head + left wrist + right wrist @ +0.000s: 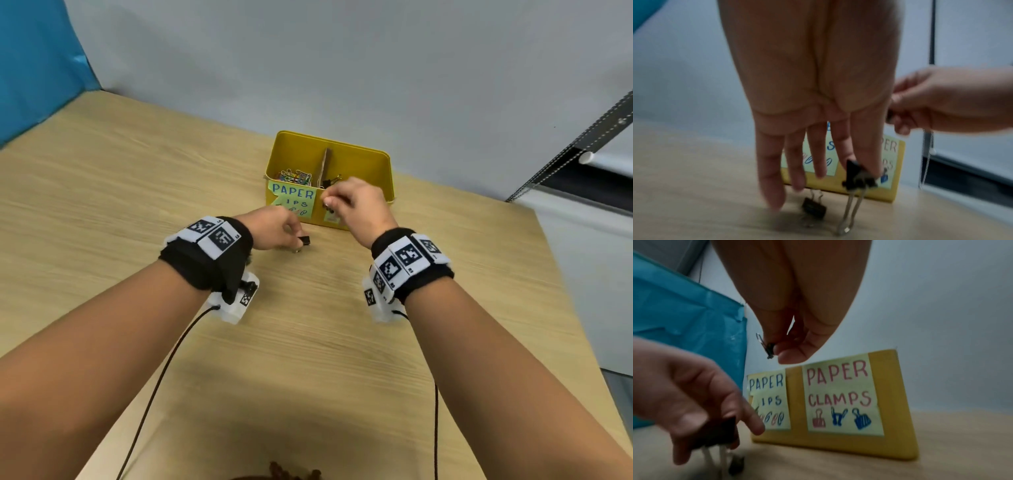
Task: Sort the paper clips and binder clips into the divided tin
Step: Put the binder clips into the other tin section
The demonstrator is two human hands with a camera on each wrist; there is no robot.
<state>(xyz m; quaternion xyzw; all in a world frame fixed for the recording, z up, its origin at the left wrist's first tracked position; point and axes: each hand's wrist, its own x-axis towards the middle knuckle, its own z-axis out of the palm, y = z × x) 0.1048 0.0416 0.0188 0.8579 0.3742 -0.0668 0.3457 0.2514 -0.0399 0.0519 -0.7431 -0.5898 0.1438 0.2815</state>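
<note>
Surface: pale wood-grain surface [102, 205] under your forearms.
Room: grey wall [342, 68] behind; blue sheet [30, 61] far left.
Tin: yellow tin [383, 178] near the wall, card divider; paper clips [294, 176] in its left compartment.
Left hand: your left hand [274, 228] pinches a black binder clip [856, 177] just above the surface.
Right hand: your right hand [356, 205] pinches a small clip [768, 348] before the tin's front.
Loose: another binder clip [815, 207] lies on the surface.

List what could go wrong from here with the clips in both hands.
1. The right hand pinches its small binder clip in front of the yellow tin, so an early release could land it outside.
2. The left hand pinches a binder clip only at its fingertips; it may slip.
</note>
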